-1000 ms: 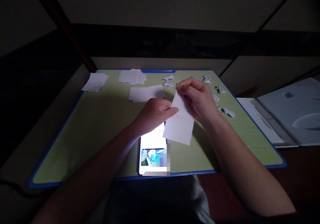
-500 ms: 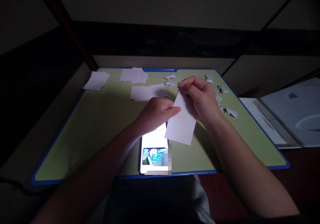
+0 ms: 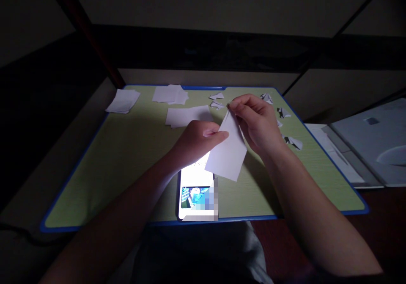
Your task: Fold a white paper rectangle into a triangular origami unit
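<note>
A white slip of paper (image 3: pixel 226 153) is held up over the green lap table (image 3: pixel 127 148). My left hand (image 3: pixel 196 138) pinches its left edge with thumb and fingers closed. My right hand (image 3: pixel 256 121) pinches the slip's top corner, fingers closed. Under the slip lies a lit phone (image 3: pixel 196 193), screen up, near the table's front edge.
Flat white paper stacks lie at the back left (image 3: pixel 123 101), back middle (image 3: pixel 169 94) and centre (image 3: pixel 187 116). Several small folded paper pieces (image 3: pixel 292 142) are scattered along the right side. An open white folder (image 3: pixel 364 148) lies right of the table. The room is dim.
The slip has tilted slightly, its lower edge lifting a little. Both hands keep their pinch and have shifted only a little.
</note>
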The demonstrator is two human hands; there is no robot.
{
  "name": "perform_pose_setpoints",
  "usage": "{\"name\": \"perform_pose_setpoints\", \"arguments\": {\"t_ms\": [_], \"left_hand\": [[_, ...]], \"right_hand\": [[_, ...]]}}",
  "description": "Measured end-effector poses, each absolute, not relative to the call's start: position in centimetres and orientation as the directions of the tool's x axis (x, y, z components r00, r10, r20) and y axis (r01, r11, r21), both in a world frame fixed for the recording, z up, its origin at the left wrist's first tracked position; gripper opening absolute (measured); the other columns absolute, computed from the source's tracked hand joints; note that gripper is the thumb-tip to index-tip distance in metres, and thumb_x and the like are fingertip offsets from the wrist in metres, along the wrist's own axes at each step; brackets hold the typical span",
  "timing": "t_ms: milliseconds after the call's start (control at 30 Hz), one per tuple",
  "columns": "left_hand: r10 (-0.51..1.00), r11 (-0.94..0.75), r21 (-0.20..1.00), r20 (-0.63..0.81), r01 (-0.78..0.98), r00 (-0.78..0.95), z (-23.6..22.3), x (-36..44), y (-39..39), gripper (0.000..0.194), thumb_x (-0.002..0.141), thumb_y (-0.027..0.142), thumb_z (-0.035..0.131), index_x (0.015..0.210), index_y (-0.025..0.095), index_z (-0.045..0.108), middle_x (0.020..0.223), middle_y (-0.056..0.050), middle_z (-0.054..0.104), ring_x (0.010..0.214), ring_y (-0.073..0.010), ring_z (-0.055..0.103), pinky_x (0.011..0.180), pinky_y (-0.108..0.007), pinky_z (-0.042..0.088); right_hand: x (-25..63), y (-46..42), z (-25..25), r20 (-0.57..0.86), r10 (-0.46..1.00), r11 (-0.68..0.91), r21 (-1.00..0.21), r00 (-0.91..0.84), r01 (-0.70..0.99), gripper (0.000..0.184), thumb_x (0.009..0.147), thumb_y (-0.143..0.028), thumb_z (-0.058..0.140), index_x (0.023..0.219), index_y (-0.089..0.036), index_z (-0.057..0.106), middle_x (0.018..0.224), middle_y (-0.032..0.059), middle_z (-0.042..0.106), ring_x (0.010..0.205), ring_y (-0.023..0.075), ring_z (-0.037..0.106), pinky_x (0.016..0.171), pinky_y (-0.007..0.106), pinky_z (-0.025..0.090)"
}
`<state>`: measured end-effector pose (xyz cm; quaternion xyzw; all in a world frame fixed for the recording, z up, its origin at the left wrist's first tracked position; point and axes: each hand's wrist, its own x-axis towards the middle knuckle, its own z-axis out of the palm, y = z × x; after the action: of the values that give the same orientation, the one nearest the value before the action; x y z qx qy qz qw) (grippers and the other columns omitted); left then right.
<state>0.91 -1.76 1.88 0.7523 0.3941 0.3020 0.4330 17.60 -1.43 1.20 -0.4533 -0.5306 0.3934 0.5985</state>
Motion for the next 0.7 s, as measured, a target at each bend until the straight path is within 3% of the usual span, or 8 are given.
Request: {"name": "perform_pose_setpoints", "arguments": {"t_ms": [133,333,700], "left_hand": [[0.878,-0.32,0.891,0.151,0.322,0.454,1.8,0.7,-1.2,0.037,0.082,0.033,0.059,0.053,0.019,0.042,0.052,0.005,0.039,0.051,-0.0087,0.034,0.052,-0.026,0.024],[0.929,-0.244,0.947,0.167,0.208,0.331,1.7,0.4,-0.6,0.03,0.08,0.032,0.06,0.056,0.019,0.05,0.055,0.003,0.049,0.055,-0.0103,0.043,0.052,-0.025,0.031],[0.929,-0.276,0.955,0.237,0.106,0.285,1.1,0.1,0.1,0.026,0.084,0.036,0.062,0.066,0.017,0.058,0.062,0.001,0.059,0.058,-0.0096,0.053,0.055,-0.023,0.04]], "right_hand": [[17.9,-1.3,1.1,0.307,0.945,0.308,-0.951,0.116,0.01,0.015,0.076,-0.037,0.073,0.073,-0.023,0.069,0.074,0.0011,0.061,0.07,0.0142,0.054,0.064,0.03,0.043],[17.8,-1.5,1.2,0.227,0.97,0.221,-0.972,0.086,0.078,0.016,0.075,-0.036,0.075,0.073,-0.021,0.07,0.068,0.0008,0.062,0.058,0.0121,0.05,0.051,0.027,0.035],[17.9,-1.9,1.6,0.192,0.981,0.189,-0.978,0.029,0.093,0.014,0.072,-0.029,0.075,0.064,-0.02,0.067,0.06,-0.001,0.06,0.052,0.0098,0.048,0.048,0.025,0.031]]}}
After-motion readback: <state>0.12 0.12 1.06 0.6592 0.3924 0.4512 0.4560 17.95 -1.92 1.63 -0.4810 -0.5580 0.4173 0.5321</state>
